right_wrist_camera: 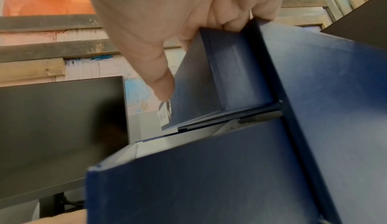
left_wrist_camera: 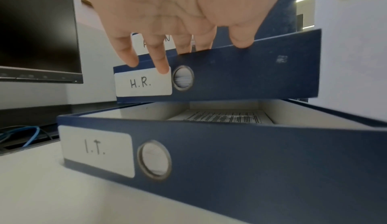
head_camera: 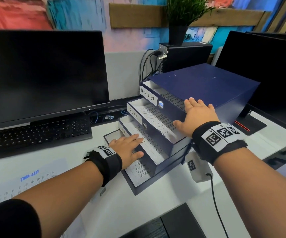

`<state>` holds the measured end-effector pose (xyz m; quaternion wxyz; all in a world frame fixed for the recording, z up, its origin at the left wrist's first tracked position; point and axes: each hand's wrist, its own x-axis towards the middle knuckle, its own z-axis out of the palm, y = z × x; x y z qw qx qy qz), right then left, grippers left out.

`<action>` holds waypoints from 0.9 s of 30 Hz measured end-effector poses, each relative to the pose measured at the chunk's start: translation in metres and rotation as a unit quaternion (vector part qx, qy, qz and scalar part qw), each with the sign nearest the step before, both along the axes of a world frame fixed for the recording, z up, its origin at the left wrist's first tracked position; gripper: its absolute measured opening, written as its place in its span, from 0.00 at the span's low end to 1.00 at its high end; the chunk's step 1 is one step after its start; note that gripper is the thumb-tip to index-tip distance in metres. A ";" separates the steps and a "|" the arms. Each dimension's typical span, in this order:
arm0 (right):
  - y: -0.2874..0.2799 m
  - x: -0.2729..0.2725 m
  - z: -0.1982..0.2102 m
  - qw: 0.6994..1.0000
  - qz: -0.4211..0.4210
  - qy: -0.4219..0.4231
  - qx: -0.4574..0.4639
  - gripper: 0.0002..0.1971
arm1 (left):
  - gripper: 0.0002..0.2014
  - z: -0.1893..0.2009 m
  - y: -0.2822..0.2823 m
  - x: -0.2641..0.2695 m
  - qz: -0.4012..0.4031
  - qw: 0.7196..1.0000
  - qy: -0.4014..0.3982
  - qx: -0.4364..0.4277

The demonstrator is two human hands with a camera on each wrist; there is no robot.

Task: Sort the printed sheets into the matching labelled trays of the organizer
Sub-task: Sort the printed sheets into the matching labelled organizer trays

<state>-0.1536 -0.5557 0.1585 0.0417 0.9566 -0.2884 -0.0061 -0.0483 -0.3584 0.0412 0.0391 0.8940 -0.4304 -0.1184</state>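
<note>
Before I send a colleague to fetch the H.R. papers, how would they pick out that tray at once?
Find the dark blue organizer on the white desk, right of the left monitor. Its trays step out like stairs; the H.R. tray is third from the top, above I.T., with the left hand resting on its front edge.

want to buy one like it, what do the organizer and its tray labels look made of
Organizer: looks like stiff board covered in matte navy paper, not plastic; the top shows pale scuffs, the tray walls are thin with white lining inside. Metal-looking rings rim the finger holes. Labels such as the H.R. label: white paper stickers, handwritten in dark ink, rounded corners.
</note>
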 end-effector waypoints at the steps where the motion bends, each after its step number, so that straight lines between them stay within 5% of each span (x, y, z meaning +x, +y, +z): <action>1: 0.000 0.000 0.000 1.000 -0.002 0.000 0.000 0.42 | 0.29 -0.001 0.004 0.000 -0.002 1.000 0.003 -0.010; 10: 0.021 0.002 0.008 0.998 -0.042 -0.019 0.030 0.42 | 0.29 -0.011 0.109 0.013 0.218 0.968 0.072 -0.105; 14: 0.093 0.018 0.001 0.992 0.105 -0.066 -0.032 0.38 | 0.24 -0.023 0.190 0.033 0.355 0.929 0.105 -0.002; 17: 0.155 0.038 -0.021 0.970 0.237 -0.057 0.020 0.30 | 0.29 -0.029 0.243 0.039 0.438 0.886 0.116 0.100; 21: 0.223 0.065 -0.081 0.930 0.341 0.056 0.125 0.20 | 0.33 -0.035 0.298 0.035 0.514 0.841 0.127 0.107; 27: 0.276 0.081 -0.161 0.902 0.323 0.230 0.172 0.19 | 0.36 -0.046 0.335 0.018 0.599 0.778 0.179 0.059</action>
